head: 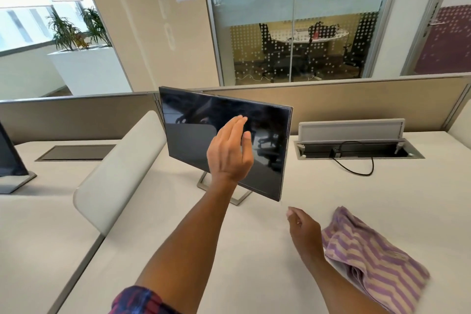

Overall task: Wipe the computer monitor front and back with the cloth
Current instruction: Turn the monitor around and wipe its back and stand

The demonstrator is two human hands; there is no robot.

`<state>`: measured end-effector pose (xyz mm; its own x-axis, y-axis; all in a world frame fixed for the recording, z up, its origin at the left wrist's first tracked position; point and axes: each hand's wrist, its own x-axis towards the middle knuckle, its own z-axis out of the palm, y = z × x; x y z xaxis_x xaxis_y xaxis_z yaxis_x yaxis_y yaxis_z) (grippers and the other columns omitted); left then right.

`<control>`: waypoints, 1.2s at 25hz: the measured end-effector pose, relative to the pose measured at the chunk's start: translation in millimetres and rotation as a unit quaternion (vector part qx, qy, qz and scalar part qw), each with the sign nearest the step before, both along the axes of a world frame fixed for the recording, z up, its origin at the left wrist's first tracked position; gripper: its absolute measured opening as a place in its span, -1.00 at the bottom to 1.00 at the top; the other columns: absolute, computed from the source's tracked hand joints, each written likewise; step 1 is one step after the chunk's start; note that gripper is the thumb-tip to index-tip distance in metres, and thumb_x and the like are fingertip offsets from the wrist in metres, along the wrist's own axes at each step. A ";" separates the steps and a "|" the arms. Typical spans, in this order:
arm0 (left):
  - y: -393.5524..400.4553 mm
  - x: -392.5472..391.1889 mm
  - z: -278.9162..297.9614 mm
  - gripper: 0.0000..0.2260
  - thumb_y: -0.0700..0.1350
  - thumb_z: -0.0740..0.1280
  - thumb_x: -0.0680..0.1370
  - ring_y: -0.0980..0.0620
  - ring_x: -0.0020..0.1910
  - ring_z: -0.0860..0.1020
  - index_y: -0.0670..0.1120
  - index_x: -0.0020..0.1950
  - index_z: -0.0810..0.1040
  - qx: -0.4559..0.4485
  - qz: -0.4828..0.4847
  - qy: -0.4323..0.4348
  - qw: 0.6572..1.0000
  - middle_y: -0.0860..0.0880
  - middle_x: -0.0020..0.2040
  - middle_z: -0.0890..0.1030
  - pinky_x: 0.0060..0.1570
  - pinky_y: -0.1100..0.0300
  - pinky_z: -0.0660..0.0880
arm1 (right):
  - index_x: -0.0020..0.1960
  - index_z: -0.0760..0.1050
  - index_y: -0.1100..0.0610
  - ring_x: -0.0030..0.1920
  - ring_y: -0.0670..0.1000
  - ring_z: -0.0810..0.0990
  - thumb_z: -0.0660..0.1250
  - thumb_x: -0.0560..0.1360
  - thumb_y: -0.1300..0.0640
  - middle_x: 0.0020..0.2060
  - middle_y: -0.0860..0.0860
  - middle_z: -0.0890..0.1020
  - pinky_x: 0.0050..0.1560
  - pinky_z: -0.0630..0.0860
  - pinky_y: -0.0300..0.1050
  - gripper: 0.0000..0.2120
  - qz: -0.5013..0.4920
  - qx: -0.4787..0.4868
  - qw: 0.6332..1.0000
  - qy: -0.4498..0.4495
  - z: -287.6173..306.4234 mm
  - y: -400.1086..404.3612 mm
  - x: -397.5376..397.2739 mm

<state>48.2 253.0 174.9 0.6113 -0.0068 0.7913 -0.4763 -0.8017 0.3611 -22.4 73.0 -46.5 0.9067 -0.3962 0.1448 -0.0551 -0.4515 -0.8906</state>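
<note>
A thin black computer monitor (193, 140) stands on a silver stand (237, 197) on the white desk, turned at an angle with its dark screen facing me. My left hand (230, 150) is raised in front of the screen, fingers straight and together, holding nothing. Whether it touches the glass I cannot tell. My right hand (302, 228) hovers low over the desk with its fingers loosely curled and holds nothing. Just to its right, a purple and cream striped cloth (372, 260) lies crumpled on the desk.
A curved white divider (119, 173) stands left of the monitor. Behind on the right, an open cable hatch (356, 150) has a black cable (362, 171) looping onto the desk. A second monitor (10, 160) sits at the far left. Beige partitions (356, 99) close the back.
</note>
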 end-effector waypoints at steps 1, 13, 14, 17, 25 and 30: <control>-5.8 3.3 9.8 -0.64 -0.04 0.19 0.64 0.09 0.35 0.47 -0.06 0.42 0.48 0.033 -0.015 0.000 0.999 0.02 0.40 0.52 0.21 0.24 0.41 | 0.18 0.66 0.13 0.08 0.01 0.67 0.21 0.60 -0.04 0.05 0.00 0.73 0.07 0.49 -0.21 -0.64 -0.001 0.019 1.000 0.005 3.2 -1.9 2.7; -43.9 28.0 42.9 -0.44 0.11 0.02 0.63 0.04 0.58 0.14 -0.09 0.60 0.19 0.218 -0.059 0.125 0.966 -0.05 0.59 0.24 0.56 0.09 -0.09 | 0.48 0.42 0.05 0.44 -0.02 0.44 0.15 0.66 0.23 0.41 -0.06 0.50 0.40 0.31 -0.25 -0.60 0.090 0.105 0.990 0.023 31.6 7.2 8.6; -44.4 28.1 39.9 -0.45 0.10 0.02 0.64 0.05 0.58 0.15 -0.08 0.60 0.19 0.216 -0.062 0.130 0.966 -0.04 0.59 0.24 0.56 0.09 -0.10 | 0.48 0.43 0.05 0.44 -0.02 0.44 0.15 0.67 0.23 0.41 -0.05 0.50 0.42 0.32 -0.23 -0.60 0.093 0.108 0.990 0.021 31.4 7.6 8.9; -44.4 29.4 35.6 -0.45 0.10 0.04 0.64 0.03 0.58 0.15 -0.07 0.61 0.17 0.221 -0.061 0.125 0.965 -0.04 0.59 0.23 0.57 0.08 -0.10 | 0.46 0.45 0.05 0.43 -0.03 0.46 0.16 0.66 0.25 0.39 -0.06 0.52 0.44 0.36 -0.16 -0.60 0.092 0.119 0.988 0.015 31.3 9.6 10.0; -46.2 34.7 37.4 -0.46 0.10 0.07 0.63 -0.03 0.53 0.22 -0.08 0.57 0.23 0.248 -0.045 0.101 0.963 -0.07 0.55 0.29 0.52 0.03 0.07 | 0.40 0.52 0.06 0.35 -0.08 0.53 0.21 0.63 0.27 0.32 -0.08 0.58 0.32 0.42 -0.28 -0.62 0.064 0.178 0.982 0.014 22.7 14.6 14.8; -50.8 35.1 46.9 -0.63 0.10 0.12 0.61 -0.03 0.24 0.45 -0.07 0.30 0.45 0.228 -0.031 0.077 0.970 -0.02 0.31 0.49 0.25 0.01 0.34 | 0.26 0.63 0.08 0.24 -0.08 0.62 0.25 0.57 0.37 0.14 -0.10 0.69 0.33 0.49 -0.12 -0.62 0.029 0.264 0.964 0.013 18.5 19.2 18.9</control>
<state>83.4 202.2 221.8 0.7097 -0.3762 0.5956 -0.4977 -0.8661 0.0460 -3.5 92.3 -28.0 0.9302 -0.3569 -0.0858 -0.0679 0.0624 -0.9957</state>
